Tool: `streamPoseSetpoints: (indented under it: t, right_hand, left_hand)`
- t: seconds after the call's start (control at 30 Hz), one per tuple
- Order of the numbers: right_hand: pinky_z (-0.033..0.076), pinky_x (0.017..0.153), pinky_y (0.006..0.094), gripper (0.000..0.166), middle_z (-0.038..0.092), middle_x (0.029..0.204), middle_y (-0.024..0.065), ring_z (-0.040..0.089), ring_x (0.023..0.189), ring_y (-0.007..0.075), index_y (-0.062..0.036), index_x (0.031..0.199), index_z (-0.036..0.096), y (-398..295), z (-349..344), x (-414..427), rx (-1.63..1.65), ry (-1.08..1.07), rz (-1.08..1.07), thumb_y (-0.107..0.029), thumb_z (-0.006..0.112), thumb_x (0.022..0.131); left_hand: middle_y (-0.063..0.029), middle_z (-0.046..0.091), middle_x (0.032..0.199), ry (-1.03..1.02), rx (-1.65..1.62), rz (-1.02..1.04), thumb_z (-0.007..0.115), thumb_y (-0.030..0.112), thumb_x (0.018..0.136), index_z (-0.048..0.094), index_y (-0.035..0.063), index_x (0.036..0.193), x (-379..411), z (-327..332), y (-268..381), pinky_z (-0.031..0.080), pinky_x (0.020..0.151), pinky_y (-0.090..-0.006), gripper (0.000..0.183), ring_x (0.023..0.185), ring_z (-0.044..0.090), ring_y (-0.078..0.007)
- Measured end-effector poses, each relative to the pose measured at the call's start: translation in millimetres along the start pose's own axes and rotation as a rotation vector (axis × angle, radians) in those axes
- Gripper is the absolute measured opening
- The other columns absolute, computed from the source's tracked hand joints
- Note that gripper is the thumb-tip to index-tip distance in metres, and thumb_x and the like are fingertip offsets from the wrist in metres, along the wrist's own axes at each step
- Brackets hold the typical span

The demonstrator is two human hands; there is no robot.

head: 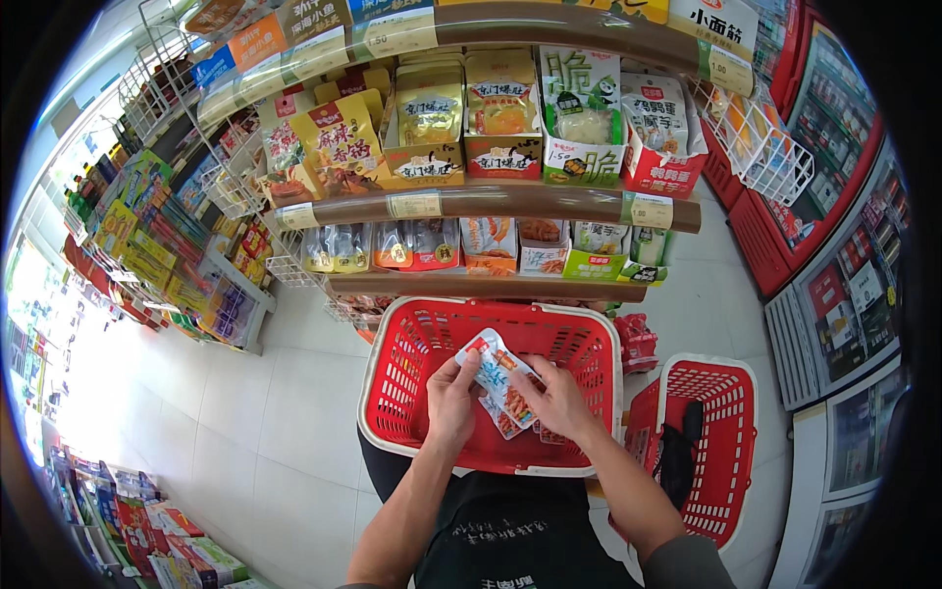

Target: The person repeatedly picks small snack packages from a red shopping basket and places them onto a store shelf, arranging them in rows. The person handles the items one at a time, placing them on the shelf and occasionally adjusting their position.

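Both hands are over a red plastic shopping basket with a white rim. My left hand pinches one side of a white snack packet that has food pictures and blue print. On the packet's other side, my right hand grips its edge with thumb and fingers. Beneath it, more similar snack packets show in part, and I cannot tell whether they lie in the basket or are held too. The basket sits across my lap, close to the shelf.
Ahead, a tiered store shelf holds boxes of snack packets. A second red basket stands on the floor at my right with dark items inside. Red-framed drink coolers line the right. Shelves of goods stand left.
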State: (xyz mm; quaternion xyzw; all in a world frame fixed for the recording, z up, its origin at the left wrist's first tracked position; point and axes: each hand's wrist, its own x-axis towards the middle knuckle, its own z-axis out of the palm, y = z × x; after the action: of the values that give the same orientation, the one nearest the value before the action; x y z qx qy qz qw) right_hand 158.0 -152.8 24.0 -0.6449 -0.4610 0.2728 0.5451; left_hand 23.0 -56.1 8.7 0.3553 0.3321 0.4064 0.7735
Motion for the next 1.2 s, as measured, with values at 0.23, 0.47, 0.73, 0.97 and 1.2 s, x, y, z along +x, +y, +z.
streamPoseSetpoints:
  t: [0.23, 0.47, 0.73, 0.97, 1.2]
  right_hand:
    - [0.046, 0.053, 0.0397, 0.022, 0.064, 0.07, 0.0185, 0.065, 0.061, 0.032, 0.0002, 0.082, 0.063, 11.1, -6.7, -27.3, -0.247, -0.006, -0.318, -0.019, 0.071, 0.09]
    - [0.051, 0.065, 0.0295, 0.017, 0.07, 0.088, 0.011, 0.065, 0.072, 0.0182, 0.0022, 0.101, 0.07, -1.9, -29.6, -21.6, 0.022, 0.016, -0.142, -0.011, 0.072, 0.089]
    - [0.047, 0.06, 0.0218, 0.015, 0.066, 0.084, 0.0041, 0.058, 0.068, 0.006, 0.0027, 0.101, 0.066, 21.8, -37.9, -28.3, 0.082, 0.0, -0.043, -0.01, 0.069, 0.093]
    - [0.055, 0.068, 0.0297, 0.024, 0.07, 0.1, 0.0121, 0.069, 0.079, 0.0216, -0.0008, 0.106, 0.067, -37.6, -79.5, 12.9, -0.129, -0.062, -0.406, 0.001, 0.072, 0.082]
    - [0.058, 0.077, 0.0351, 0.038, 0.068, 0.114, 0.0169, 0.07, 0.096, 0.0319, -0.0009, 0.114, 0.067, -54.4, -101.6, 52.1, -0.401, 0.257, -0.678, 0.011, 0.064, 0.078]
  left_hand:
    - [0.0016, 0.069, 0.082, 0.008, -0.077, -0.045, 0.066, 0.02, 0.096, 0.072, 0.0038, 0.1, -13.8, 4.1, 3.5, 0.039, 0.057, -0.0194, 0.018, 0.065, 0.054, -0.0029]
    - [0.0023, 0.066, 0.074, -0.082, 0.395, 0.086, 0.066, 0.021, 0.097, 0.073, -0.0006, 0.095, -35.3, 17.4, 12.3, 0.037, 0.054, -0.0194, 0.022, 0.06, 0.048, -0.0015]
    - [-0.0067, 0.071, 0.086, -0.098, 0.283, 0.044, 0.066, 0.013, 0.096, 0.071, -0.0043, 0.099, -42.0, 12.0, -20.7, 0.053, 0.073, -0.0234, 0.019, 0.077, 0.065, -0.0087]
    - [-0.0119, 0.071, 0.103, -0.352, 0.832, 0.506, 0.066, 0.0, 0.091, 0.07, -0.0027, 0.104, -15.5, 62.5, 34.0, 0.054, 0.085, -0.0288, 0.014, 0.094, 0.068, -0.0179]
    - [-0.015, 0.064, 0.122, -0.403, 0.864, 1.074, 0.063, -0.012, 0.082, 0.069, 0.0002, 0.107, 39.1, 114.9, 51.3, 0.055, 0.089, -0.034, 0.028, 0.114, 0.063, -0.0285]
